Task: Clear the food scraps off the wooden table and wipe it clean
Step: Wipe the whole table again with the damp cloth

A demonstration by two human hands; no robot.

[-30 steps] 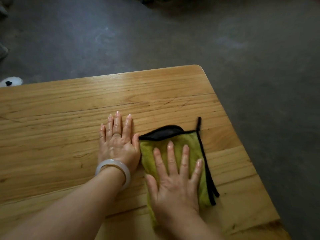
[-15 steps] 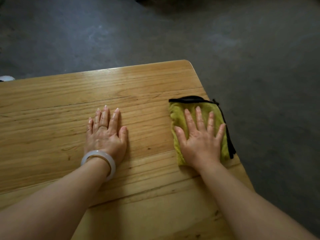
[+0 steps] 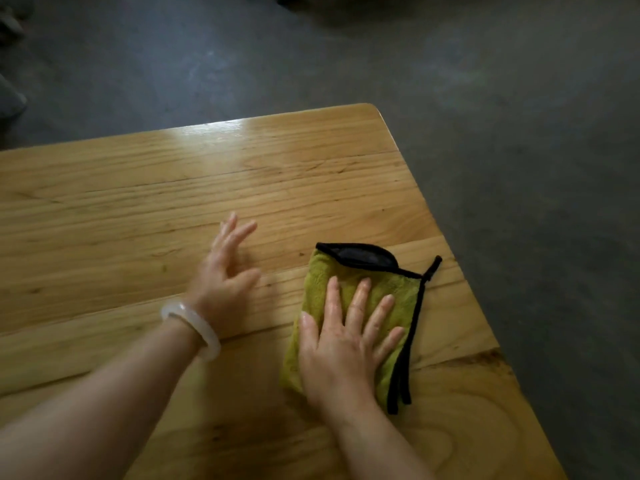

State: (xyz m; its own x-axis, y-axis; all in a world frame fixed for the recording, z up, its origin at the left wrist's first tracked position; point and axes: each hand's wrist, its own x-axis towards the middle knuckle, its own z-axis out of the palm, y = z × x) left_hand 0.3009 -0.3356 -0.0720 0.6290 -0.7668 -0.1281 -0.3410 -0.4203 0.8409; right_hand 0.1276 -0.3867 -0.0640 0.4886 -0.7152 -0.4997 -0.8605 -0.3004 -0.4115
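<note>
Right hand (image 3: 346, 344) flat on green cloth (image 3: 349, 317), fingers (image 3: 358, 299) straight, spread, pressing it near the surface (image 3: 138, 202) right edge. Left hand (image 3: 221, 285) blurred, fingers open, holding nothing. No scraps visible. Wipe tip: keep palm pressure even, overlap strokes, don't push cloth off edge.

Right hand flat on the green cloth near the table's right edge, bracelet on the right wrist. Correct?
Not quite. The head view shows the bracelet on the left wrist. The right hand does press flat on the green cloth near the table's right edge.
</note>
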